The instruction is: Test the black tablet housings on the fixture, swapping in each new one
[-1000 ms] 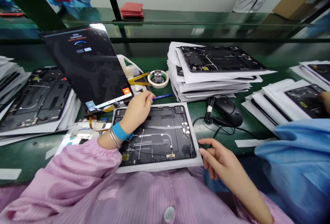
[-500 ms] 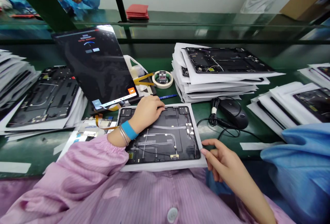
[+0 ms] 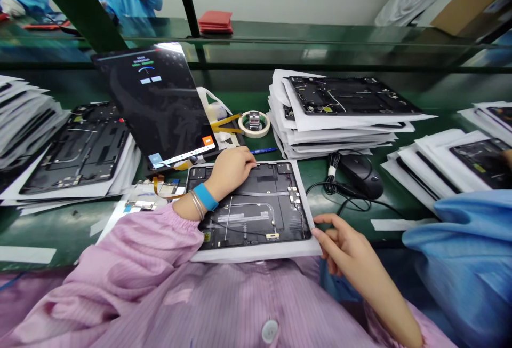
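In front of me lies a black tablet back housing (image 3: 248, 209) with flat cables, wires and small boards showing, on a white sheet (image 3: 256, 254). My left hand (image 3: 231, 173) reaches across it, with curled fingers at its upper edge; whatever they hold, if anything, is hidden. At the right border my right hand (image 3: 340, 244) has thumb and forefinger closed on the edge of the white sheet, its other fingers bent. Behind the left hand a lit tablet screen (image 3: 160, 108) leans upright, showing a dial and two buttons. An orange flex cable (image 3: 166, 192) runs near a circuit board (image 3: 146, 196).
Housings interleaved with white sheets form stacks at left (image 3: 72, 150), back right (image 3: 352, 97) and far right (image 3: 424, 164). A tape roll (image 3: 254, 125), blue pen (image 3: 264, 150) and black mouse (image 3: 362, 176) lie nearby. A co-worker's blue sleeve (image 3: 460, 246) is at right.
Red text on the screen has turned green, and the grey button is now light. Both my hands stay in place. A co-worker's hand appears at the right edge; the person opposite has moved a red object.
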Tool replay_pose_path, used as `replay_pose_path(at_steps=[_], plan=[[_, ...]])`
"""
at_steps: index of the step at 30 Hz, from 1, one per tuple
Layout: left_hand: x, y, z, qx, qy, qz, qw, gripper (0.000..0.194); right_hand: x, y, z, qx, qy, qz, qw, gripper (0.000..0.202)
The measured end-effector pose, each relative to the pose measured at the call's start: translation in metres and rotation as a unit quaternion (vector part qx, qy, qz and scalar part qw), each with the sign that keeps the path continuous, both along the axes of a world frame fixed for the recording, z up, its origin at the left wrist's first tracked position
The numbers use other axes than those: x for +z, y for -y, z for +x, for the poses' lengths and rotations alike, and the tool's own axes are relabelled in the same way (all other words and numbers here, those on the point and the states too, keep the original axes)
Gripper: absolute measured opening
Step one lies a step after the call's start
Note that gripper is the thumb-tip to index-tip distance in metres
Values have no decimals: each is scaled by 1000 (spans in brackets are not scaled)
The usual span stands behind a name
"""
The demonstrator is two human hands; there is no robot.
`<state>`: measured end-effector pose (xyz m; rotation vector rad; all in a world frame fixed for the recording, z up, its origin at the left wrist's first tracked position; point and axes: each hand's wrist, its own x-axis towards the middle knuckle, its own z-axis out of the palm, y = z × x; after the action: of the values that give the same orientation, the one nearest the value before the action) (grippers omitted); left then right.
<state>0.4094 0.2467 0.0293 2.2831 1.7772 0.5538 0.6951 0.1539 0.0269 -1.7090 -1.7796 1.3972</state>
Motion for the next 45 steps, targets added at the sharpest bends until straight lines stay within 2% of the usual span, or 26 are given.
replay_pose_path(at_steps=[3,5,10,13,15,22,28,31,33,34,35,37,39,40,42,45], plan=[[5,3,3,-9,-83,6,996,22,-1,1,0,1,6,8,1000,41],[6,4,3,-6,-90,1,996,23,-2,2,1,1,10,13,1000,40],[2,1,-3,48,20,0,999,22,-3,3,1,4,13,27,1000,39],[-1,-1,-5,27,73,-23,997,17,-3,4,1,4,11,26,1000,38],[-3,-2,-5,17,92,-35,995,13,-3,4,2,5,12,27,1000,38],[-4,-8,-5,51,165,-82,982,10,-3,4,0,1,14,34,999,38],[-4,-10,-3,89,155,-87,980,12,-2,5,-2,-3,20,45,999,37],[1,-8,-4,116,222,-66,966,12,-3,6,-2,-8,19,48,999,36],[9,-3,-5,119,332,-93,931,14,-4,6,-1,-8,17,48,999,37],[14,0,-5,115,399,-133,900,16,-5,6,-1,-7,17,49,999,37],[20,4,-5,109,466,-186,858,18,-5,6,-1,-5,18,49,999,37],[30,13,-4,99,579,-299,753,18,-6,7,0,1,21,48,999,36],[39,21,-1,96,650,-374,654,17,-5,8,0,7,26,46,999,35],[43,24,0,96,672,-398,617,19,-5,8,1,9,28,45,999,35],[47,29,3,93,697,-431,565,21,-5,9,0,8,31,45,998,35],[51,35,4,73,718,-456,521,17,-4,8,0,7,33,47,998,35]])
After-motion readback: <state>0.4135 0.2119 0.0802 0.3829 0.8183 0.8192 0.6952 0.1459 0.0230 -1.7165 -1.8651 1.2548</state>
